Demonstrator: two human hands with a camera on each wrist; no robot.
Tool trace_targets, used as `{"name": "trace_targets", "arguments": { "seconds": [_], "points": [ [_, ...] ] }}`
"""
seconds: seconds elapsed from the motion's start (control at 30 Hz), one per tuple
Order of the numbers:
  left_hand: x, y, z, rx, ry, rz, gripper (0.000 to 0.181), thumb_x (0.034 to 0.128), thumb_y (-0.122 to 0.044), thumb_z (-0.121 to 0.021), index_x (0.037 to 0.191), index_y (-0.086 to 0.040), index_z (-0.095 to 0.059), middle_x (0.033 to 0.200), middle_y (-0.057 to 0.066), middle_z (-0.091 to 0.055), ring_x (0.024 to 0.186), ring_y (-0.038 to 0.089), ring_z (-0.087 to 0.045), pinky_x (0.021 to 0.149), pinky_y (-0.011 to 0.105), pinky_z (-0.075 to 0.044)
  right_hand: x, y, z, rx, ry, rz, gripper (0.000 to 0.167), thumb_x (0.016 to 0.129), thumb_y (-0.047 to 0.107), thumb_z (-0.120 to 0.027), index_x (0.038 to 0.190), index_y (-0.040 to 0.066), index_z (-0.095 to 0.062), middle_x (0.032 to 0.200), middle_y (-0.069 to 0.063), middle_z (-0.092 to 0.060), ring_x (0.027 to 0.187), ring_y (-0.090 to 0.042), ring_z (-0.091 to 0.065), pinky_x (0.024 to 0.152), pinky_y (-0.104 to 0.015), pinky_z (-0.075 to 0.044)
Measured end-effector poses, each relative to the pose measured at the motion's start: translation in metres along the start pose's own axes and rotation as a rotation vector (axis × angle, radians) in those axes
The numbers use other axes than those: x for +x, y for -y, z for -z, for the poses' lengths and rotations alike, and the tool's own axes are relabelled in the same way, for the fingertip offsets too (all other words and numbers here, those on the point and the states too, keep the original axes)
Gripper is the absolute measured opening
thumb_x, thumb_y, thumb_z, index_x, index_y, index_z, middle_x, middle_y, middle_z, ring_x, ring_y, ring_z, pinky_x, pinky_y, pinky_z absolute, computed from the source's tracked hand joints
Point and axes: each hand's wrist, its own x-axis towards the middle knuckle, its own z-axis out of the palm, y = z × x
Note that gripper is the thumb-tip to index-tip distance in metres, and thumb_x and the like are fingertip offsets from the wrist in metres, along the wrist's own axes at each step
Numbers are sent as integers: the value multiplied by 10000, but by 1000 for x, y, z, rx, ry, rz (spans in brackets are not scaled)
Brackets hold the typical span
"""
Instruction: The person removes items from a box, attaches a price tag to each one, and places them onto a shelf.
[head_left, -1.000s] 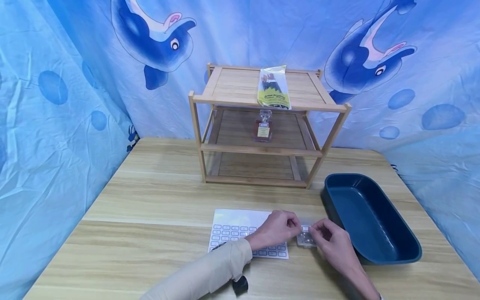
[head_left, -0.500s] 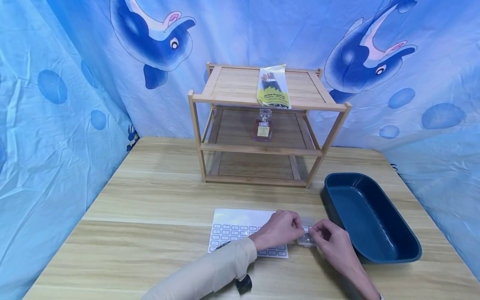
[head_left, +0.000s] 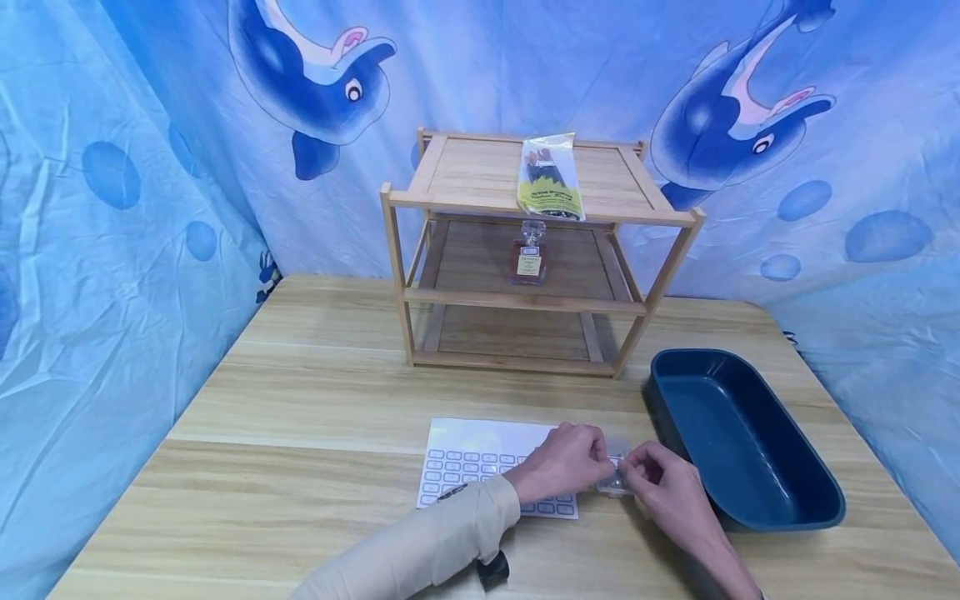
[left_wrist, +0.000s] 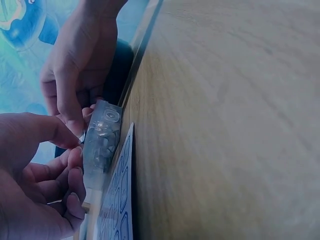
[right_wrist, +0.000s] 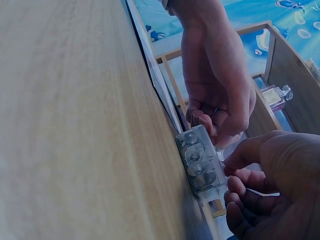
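Observation:
A small clear plastic case (head_left: pixel 615 485) with round, shiny pieces inside lies on the table between the two hands. My left hand (head_left: pixel 564 457) comes in from the left, thumb and forefinger pinching one end of a small white label sticker (right_wrist: pixel 220 155) at the case's upper face. Opposite it, my right hand (head_left: pixel 666 487) pinches the sticker's other end. In the left wrist view the case (left_wrist: pixel 103 135) stands right beside both sets of fingertips; the fingers hide most of the sticker. A sheet of blue-framed labels (head_left: pixel 480 435) lies partly under my left forearm.
A dark blue bin (head_left: pixel 731 433) stands close to the right hand. Behind is a wooden shelf (head_left: pixel 517 362) with a perfume bottle (head_left: pixel 528 262) on its middle tier and a packet of artist brushes (head_left: pixel 551 179) on top. A black object (head_left: pixel 492 572) lies by the left sleeve.
My left hand has shifted slightly right and down, nearer the right hand, and the sticker between them now hides more behind the fingers. The right hand has hardly moved.

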Motion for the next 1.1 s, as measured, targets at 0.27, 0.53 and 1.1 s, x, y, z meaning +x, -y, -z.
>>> {"name": "trace_targets", "arguments": {
  "seconds": [0.27,0.53,1.1],
  "points": [
    [0,-3,-1,19,-3,21,206,905,-162,-768,759,-159,-622,609,-95,-552,493,35,-481,466,189,-386,0,0,0,-7,10,-10,62,921,46,-735,894,77,-689,750,28,-575,685,-108,-512,598,-240,-416],
    [2,-8,-1,67,-8,42,348,897,-194,-766,633,-179,-541,510,-115,-451,446,21,-400,432,189,-303,1,1,1,-15,16,-24,58,918,48,-738,895,74,-692,748,24,-577,680,-111,-513,595,-240,-418],
    [8,-19,3,95,64,152,547,924,-281,-773,504,-158,-444,416,-94,-314,356,41,-268,371,200,-188,2,0,0,-1,7,-20,117,882,-7,-731,881,104,-693,750,21,-577,684,-97,-509,587,-234,-414]
  ]
}}
